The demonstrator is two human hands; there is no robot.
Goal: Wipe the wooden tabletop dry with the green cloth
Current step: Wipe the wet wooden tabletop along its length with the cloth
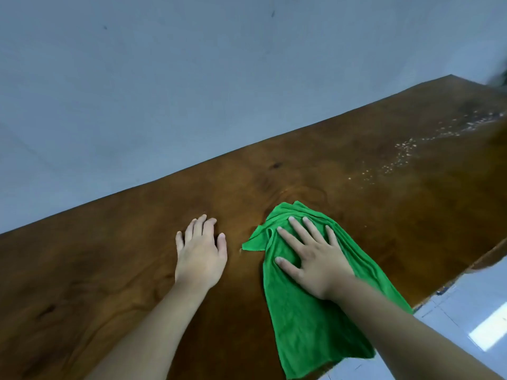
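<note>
The dark wooden tabletop (343, 165) runs from lower left to upper right. A crumpled green cloth (299, 319) lies on it near its front edge, with its lower end hanging over that edge. My right hand (312, 259) presses flat on the cloth's upper part, fingers spread. Just left of the cloth, my left hand (200, 256) rests palm down on the bare wood, holding nothing. Water droplets (406, 152) glisten in a trail on the wood at the far right.
A plain grey-blue wall (192, 91) stands directly behind the table's back edge. Pale floor tiles (472, 319) show beyond the table's front edge at the lower right. A blurred dark object (498, 79) sits at the far right end.
</note>
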